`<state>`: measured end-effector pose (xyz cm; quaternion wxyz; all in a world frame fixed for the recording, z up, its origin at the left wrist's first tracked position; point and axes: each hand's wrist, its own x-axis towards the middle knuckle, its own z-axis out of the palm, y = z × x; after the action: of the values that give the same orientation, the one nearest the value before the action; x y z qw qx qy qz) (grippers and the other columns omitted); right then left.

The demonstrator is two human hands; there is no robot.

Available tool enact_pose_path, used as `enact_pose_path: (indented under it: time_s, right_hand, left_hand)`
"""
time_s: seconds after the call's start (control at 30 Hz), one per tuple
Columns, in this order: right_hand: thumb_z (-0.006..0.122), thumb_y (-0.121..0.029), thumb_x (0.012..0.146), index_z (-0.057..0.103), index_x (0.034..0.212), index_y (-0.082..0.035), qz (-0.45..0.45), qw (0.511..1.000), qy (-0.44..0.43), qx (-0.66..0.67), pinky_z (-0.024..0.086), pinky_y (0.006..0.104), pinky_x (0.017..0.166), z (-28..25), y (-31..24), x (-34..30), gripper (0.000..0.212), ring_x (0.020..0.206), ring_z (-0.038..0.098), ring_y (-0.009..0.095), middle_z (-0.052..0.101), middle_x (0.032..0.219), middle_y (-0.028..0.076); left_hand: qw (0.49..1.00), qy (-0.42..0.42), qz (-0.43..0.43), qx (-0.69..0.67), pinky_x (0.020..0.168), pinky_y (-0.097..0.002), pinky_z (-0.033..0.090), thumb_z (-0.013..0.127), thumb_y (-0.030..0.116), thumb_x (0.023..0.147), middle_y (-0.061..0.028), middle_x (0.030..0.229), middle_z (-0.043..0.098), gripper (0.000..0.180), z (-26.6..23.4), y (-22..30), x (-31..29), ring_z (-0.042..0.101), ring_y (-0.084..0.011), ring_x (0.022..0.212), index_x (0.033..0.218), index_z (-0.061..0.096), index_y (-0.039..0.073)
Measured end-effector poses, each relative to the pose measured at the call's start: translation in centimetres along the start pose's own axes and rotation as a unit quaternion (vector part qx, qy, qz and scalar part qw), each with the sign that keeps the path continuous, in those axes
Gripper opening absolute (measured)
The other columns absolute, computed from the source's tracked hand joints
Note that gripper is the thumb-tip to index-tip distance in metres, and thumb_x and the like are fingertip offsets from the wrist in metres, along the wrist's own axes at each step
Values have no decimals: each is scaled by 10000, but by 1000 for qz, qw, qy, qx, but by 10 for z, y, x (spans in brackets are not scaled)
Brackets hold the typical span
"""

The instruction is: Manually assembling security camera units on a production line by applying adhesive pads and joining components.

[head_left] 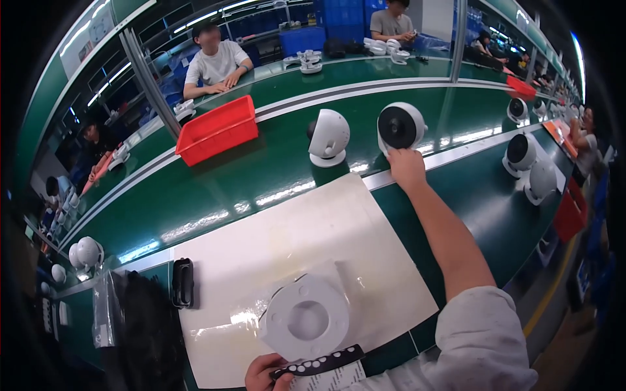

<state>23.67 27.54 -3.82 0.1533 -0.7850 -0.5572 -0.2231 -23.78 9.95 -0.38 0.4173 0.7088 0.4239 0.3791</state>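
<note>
At the far side of the bench, my right hand point(407, 168) is closed on the lower part of a white round-headed device with a black face point(412, 120). Its fingertips are partly hidden. A second such device point(334, 133) stands upright to the left, turned sideways. Near the lower edge, my left hand point(264, 373) pinches a black strip with white round dots point(326, 362) and a white printed sheet point(332, 379). Just beyond that hand, a white block-like part with a round recess point(277, 319) sits on the pale mat point(261, 241).
A black oblong tray-like part point(183, 283) lies at the mat's left edge, near a clear bag point(106, 309) and dark cloth point(150, 326). Across the green belt point(261, 176) stands a red bin point(218, 131). More white devices point(520, 153) stand right; people work opposite.
</note>
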Motion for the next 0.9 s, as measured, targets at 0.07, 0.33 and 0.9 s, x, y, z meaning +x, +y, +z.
enact_pose_path:
  time_s: [0.07,0.33,0.9]
  right_hand:
    - [547,-190,754,550,790,-99,-72,995,64,-6,385,353,658,-19,-5,-21,98,704,540,221,551,694,54]
    - [553,-150,755,540,892,-62,-18,990,-64,124,423,393,697,-81,-22,-119,163,816,551,300,587,852,130]
    - [686,-148,654,589,957,-73,-196,855,-28,479,436,305,691,-242,-195,-209,326,790,577,215,601,876,52]
  left_hand:
    - [999,-13,34,13,713,-352,427,590,142,755,-176,937,561,180,-1,-4,0,534,-286,819,764,569,-36]
    - [990,36,117,-68,667,-294,444,618,176,741,-182,938,554,219,1,-16,-10,561,-236,779,754,556,-33]
    - [978,-13,189,-84,603,-244,446,632,36,719,-137,875,598,100,11,21,19,575,-190,680,749,581,-45]
